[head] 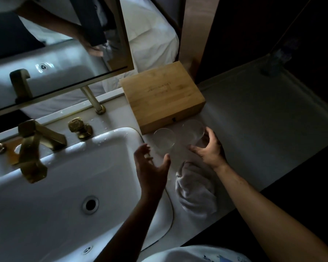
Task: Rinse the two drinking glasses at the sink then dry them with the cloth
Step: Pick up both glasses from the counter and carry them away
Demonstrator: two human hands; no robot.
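Brass faucet (33,148) stands at the back rim of the white sink (64,186). Left hand (150,167) hovers over the sink's right edge, fingers spread and relaxed, holding nothing, just beside the left glass (164,140). Both glasses stand upright on the counter (254,129) in front of the wooden box (162,97). Crumpled cloth (196,190) lies on the counter nearer the person. Right hand (209,148) grips the right glass (193,131), fingers curled round its side.

Both bare forearms reach forward. The left hand (151,165) is spread, palm up and fingers relaxed (holding nothing); the right hand (208,148) curls its fingers in a grip.
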